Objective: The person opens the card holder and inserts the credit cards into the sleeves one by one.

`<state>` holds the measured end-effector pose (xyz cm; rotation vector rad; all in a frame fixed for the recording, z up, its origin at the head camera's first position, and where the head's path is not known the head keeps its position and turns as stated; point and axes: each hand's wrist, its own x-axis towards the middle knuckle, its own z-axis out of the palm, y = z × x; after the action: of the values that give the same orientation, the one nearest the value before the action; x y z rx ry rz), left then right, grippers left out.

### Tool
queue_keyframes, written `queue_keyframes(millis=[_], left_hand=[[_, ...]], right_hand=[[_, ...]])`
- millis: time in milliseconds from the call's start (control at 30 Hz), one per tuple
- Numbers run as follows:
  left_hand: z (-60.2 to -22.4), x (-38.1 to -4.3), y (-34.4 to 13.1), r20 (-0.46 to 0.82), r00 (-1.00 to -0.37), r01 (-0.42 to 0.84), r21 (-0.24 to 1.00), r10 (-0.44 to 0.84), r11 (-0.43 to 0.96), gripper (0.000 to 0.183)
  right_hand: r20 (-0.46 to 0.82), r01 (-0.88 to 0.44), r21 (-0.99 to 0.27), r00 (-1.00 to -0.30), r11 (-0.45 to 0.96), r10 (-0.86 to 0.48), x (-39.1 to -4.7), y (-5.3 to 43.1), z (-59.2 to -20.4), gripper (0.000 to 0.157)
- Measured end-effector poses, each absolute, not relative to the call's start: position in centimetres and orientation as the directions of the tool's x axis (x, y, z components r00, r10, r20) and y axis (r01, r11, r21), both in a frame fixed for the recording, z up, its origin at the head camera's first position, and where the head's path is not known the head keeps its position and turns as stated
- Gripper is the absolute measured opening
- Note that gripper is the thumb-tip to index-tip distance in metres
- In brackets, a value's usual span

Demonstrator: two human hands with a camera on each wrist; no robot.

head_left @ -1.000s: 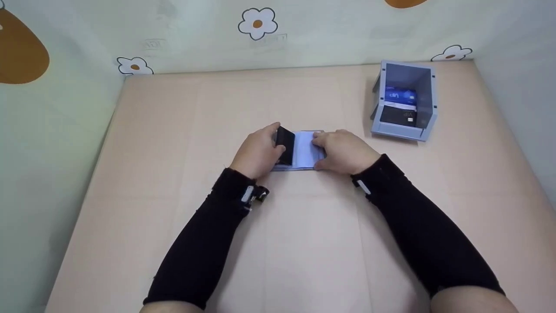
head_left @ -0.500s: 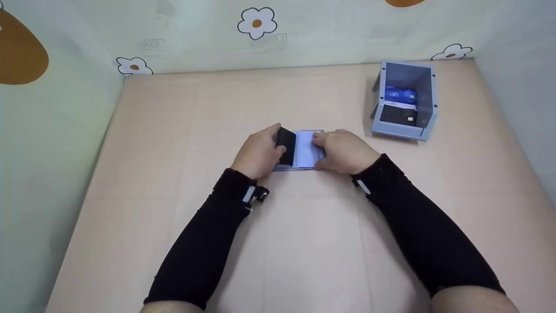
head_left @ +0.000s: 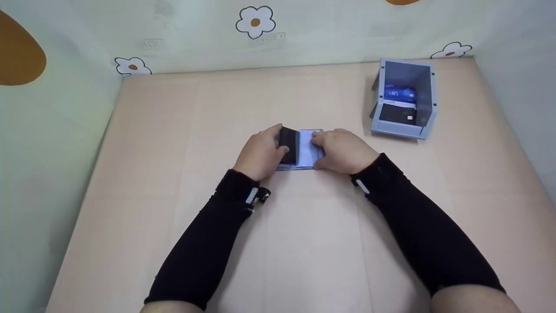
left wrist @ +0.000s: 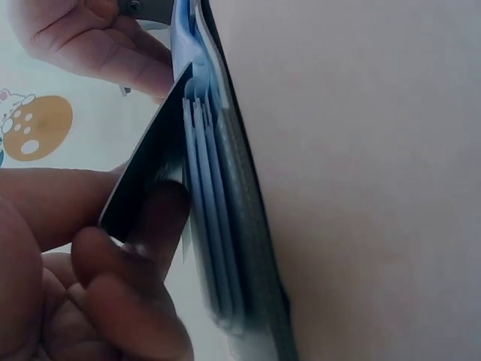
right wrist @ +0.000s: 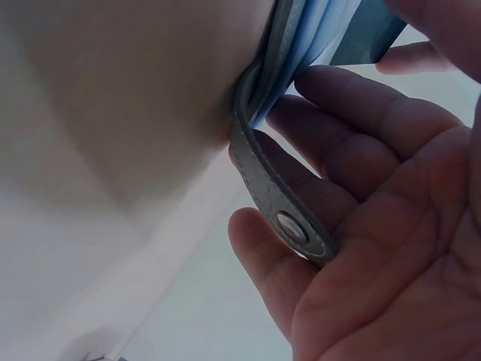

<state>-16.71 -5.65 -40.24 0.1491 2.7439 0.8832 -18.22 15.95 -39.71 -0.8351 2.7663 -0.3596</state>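
Note:
An opened card holder (head_left: 309, 148) with bluish clear sleeves (left wrist: 214, 233) lies on the table in front of me. My left hand (head_left: 259, 152) pinches a black card (head_left: 288, 145) between thumb and fingers. In the left wrist view the card (left wrist: 143, 169) stands tilted, its far edge right against the sleeves. My right hand (head_left: 347, 151) holds the card holder by its right side, thumb at the near corner. A grey strap with a metal snap (right wrist: 291, 227) hangs from the holder along the right palm. Part of the holder's left side is hidden behind the left hand.
At the back right of the table (head_left: 304, 243) stands a grey-blue bin (head_left: 397, 129), holding a blue card (head_left: 400, 94) and another black card (head_left: 396, 114). Pale walls with flower prints (head_left: 255, 22) enclose the back and sides.
The left hand has shifted slightly right with the black card, which now covers more of the sleeves. The right hand stays nearly in place.

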Motion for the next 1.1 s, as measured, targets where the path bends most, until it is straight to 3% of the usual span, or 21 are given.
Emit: queue_keyframes(millis=[833, 1100], left_hand=[[-39.88, -16.29, -4.93, -0.246, -0.947, 0.028, 0.574, 0.205, 0.818, 0.063], [-40.03, -16.14, -4.66, -0.235, -0.946, 0.043, 0.595, 0.225, 0.803, 0.063]], right_hand=[[-0.148, -0.498, -0.319, -0.814, 0.806, -0.562, -18.20, 15.96, -39.63, 0.044], [-0.157, -0.444, -0.373, -0.835, 0.815, -0.527, -18.11, 16.16, -39.65, 0.055]])
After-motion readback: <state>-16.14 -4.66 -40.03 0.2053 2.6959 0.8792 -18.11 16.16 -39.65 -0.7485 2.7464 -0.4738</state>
